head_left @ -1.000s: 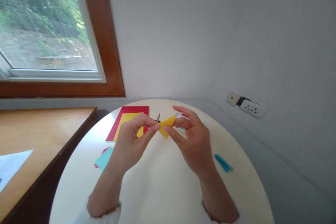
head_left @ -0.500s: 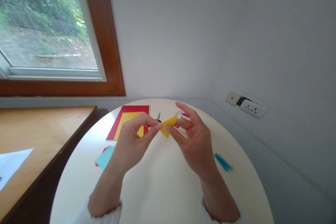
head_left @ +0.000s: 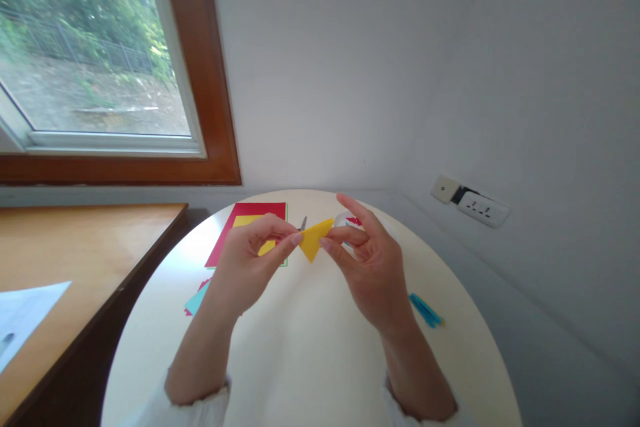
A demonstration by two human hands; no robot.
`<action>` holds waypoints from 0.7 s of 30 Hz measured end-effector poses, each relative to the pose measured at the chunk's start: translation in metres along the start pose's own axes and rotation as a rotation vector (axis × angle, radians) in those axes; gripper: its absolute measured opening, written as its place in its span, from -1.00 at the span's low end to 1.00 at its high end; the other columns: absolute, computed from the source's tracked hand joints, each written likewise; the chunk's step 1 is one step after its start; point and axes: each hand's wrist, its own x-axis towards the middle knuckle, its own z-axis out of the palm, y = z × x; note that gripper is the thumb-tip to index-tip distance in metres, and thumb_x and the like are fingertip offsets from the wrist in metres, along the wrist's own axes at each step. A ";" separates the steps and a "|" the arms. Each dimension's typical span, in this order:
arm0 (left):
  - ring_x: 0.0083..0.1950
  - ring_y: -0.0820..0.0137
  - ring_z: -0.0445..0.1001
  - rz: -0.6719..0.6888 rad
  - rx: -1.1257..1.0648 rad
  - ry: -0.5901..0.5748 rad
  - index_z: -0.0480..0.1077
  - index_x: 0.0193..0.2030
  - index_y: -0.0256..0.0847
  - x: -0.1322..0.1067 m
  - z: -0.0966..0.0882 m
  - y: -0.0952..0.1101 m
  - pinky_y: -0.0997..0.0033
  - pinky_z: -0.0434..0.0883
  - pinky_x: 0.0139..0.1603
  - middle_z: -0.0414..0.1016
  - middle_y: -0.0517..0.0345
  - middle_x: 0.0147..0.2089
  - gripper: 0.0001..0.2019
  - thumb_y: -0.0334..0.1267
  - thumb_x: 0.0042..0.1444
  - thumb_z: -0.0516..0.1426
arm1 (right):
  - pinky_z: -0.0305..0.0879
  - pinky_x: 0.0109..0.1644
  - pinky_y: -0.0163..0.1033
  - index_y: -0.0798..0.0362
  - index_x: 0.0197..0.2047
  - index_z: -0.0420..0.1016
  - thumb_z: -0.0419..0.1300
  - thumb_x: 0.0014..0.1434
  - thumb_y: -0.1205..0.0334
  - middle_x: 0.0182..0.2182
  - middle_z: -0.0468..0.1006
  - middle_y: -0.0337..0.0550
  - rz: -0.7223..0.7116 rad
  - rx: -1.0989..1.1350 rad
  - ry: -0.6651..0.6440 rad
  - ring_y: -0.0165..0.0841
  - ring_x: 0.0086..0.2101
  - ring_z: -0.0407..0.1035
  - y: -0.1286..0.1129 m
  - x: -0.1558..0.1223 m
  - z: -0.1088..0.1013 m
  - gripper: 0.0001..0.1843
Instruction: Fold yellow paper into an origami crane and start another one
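Observation:
A small folded yellow paper piece is held in the air above the round white table. My left hand pinches its left corner between thumb and fingers. My right hand pinches its right end with thumb and middle fingers, the index finger stretched out above. Behind the hands lie a red sheet with a yellow sheet on top, and the tip of scissors shows between the hands.
A teal paper scrap lies left of my left wrist. A folded teal strip lies at the table's right. A wooden desk with a white sheet stands to the left. A wall socket sits at the right.
The yellow piece has opened out from a narrow fold into a flatter triangle pointing down. Both hands stay in nearly the same place.

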 end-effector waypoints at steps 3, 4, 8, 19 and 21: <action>-0.39 0.46 0.40 -0.042 -0.072 -0.025 0.46 -0.48 -0.24 0.000 -0.003 0.001 0.53 0.34 -0.40 0.47 0.18 -0.46 -0.85 -0.20 -0.01 0.23 | 0.36 -0.04 -0.11 -0.10 0.12 0.32 0.26 0.04 0.22 -0.41 0.61 -0.25 0.005 0.007 -0.032 -0.33 -0.25 0.49 0.000 0.001 -0.001 -0.47; -0.39 0.47 0.40 -0.046 -0.097 -0.034 0.46 -0.48 -0.24 0.000 -0.004 0.000 0.53 0.34 -0.40 0.46 0.18 -0.47 -0.84 -0.20 -0.01 0.24 | 0.37 -0.04 -0.11 -0.10 0.11 0.33 0.27 0.04 0.22 -0.42 0.61 -0.26 0.005 0.011 -0.042 -0.33 -0.25 0.49 0.000 0.001 -0.001 -0.47; -0.39 0.47 0.38 -0.078 -0.194 -0.060 0.44 -0.48 -0.24 -0.001 -0.006 -0.001 0.52 0.33 -0.39 0.44 0.19 -0.46 -0.81 -0.16 0.00 0.24 | 0.38 -0.06 -0.15 -0.11 0.07 0.35 0.26 0.05 0.22 -0.44 0.58 -0.29 -0.010 0.041 -0.069 -0.37 -0.28 0.48 -0.002 0.000 0.000 -0.52; -0.47 0.51 0.32 -0.127 -0.202 -0.070 0.39 -0.52 -0.27 -0.001 -0.002 0.005 0.54 0.26 -0.44 0.39 0.21 -0.54 -0.74 -0.11 -0.05 0.26 | 0.37 -0.04 -0.21 -0.12 0.07 0.31 0.25 0.04 0.29 -0.47 0.53 -0.35 -0.021 0.079 -0.117 -0.43 -0.30 0.46 -0.008 -0.001 -0.003 -0.50; -0.47 0.52 0.30 -0.114 -0.200 -0.077 0.38 -0.53 -0.27 -0.001 -0.002 0.005 0.54 0.23 -0.46 0.37 0.22 -0.54 -0.74 -0.11 -0.04 0.25 | 0.37 -0.04 -0.21 -0.14 0.07 0.31 0.25 0.04 0.30 -0.47 0.53 -0.36 -0.023 0.071 -0.114 -0.43 -0.30 0.45 -0.009 -0.002 -0.003 -0.49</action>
